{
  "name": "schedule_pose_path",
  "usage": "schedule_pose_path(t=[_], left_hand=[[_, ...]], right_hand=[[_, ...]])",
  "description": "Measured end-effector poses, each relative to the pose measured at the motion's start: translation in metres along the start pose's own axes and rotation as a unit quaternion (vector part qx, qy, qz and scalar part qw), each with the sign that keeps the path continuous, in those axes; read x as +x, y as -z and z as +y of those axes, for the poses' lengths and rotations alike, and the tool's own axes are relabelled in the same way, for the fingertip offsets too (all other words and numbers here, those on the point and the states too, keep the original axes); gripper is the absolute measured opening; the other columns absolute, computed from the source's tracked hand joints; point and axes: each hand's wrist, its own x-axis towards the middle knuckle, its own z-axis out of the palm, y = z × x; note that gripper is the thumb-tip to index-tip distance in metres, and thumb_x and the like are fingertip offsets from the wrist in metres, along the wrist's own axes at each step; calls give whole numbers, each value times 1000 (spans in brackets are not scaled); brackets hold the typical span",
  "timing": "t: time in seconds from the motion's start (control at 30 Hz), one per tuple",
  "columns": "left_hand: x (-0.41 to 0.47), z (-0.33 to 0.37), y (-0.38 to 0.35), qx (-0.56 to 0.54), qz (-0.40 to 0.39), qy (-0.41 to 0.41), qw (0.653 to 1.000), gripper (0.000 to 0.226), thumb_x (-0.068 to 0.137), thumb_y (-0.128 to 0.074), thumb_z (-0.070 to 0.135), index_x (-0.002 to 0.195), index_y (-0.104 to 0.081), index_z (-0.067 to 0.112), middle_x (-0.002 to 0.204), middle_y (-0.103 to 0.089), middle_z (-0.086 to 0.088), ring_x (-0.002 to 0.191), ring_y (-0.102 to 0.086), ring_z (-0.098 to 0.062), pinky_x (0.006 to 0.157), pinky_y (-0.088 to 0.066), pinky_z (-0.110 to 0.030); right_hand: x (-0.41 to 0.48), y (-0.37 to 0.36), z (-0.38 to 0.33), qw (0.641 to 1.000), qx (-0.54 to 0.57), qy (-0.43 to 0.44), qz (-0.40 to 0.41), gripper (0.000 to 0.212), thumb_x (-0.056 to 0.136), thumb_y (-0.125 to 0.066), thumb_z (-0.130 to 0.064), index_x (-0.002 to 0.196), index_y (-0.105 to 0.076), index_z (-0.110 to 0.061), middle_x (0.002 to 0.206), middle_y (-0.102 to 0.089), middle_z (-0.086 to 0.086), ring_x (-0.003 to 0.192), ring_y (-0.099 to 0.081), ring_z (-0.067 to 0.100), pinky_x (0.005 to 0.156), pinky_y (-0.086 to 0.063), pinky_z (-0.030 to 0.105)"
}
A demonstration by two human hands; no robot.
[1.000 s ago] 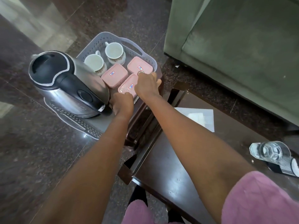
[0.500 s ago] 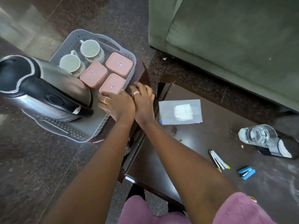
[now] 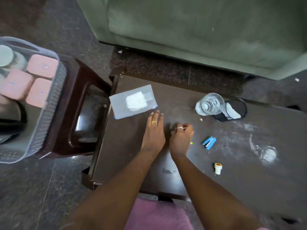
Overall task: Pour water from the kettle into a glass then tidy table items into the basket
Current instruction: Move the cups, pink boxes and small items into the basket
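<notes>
My left hand (image 3: 153, 130) lies flat with straight fingers on the dark table (image 3: 249, 188), just below a white pouch (image 3: 132, 101). My right hand (image 3: 181, 138) is curled over the white pens, whose yellow tip (image 3: 191, 143) peeks out beneath it. A glass of water (image 3: 209, 103) stands at the back beside a black mesh holder (image 3: 235, 112). The grey basket (image 3: 49, 113) sits on a brown stool (image 3: 79, 77) to the left, holding pink boxes (image 3: 42, 66), a cup (image 3: 6, 55) and the kettle (image 3: 10, 113), which is cut off by the frame edge.
A blue stapler (image 3: 209, 142) and a small white bottle with a yellow cap (image 3: 218, 168) lie on the table right of my hands. White smudges mark the tabletop at the right. A green sofa (image 3: 199, 30) runs along behind the table.
Both hands left the basket's edge and moved right onto the table. The right hand has closed over the pens. My view swung right, pushing the basket to the left edge.
</notes>
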Motion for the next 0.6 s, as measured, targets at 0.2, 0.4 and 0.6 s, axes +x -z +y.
schedule_pose_path(t=[0.2, 0.4, 0.6], left_hand=[[4, 38, -26, 8, -88, -117, 989, 63, 87, -54, 17, 143, -25, 11, 151, -29, -5, 141, -18, -21, 118, -10, -29], [-2, 56, -47, 63, -144, -154, 975, 63, 80, -66, 24, 134, -38, 13, 148, -32, -4, 140, -22, -22, 117, -13, -33], [-10, 54, -54, 56, -99, -148, 982, 40, 86, -51, 9, 126, -48, 12, 137, -46, -6, 133, -35, -21, 117, -12, -33]], right_hand=[[27, 29, 52, 988, -60, -131, 49, 31, 89, -51, -9, 119, -56, -9, 126, -44, 21, 109, -43, 39, 94, -36, 42], [32, 35, 90, 973, -62, -224, -1, 43, 92, -55, -28, 132, -45, -16, 133, -33, 22, 114, -40, 41, 96, -38, 44], [34, 34, 102, 974, -56, -213, -49, 33, 95, -49, -16, 126, -48, -6, 134, -32, 23, 117, -39, 41, 95, -38, 42]])
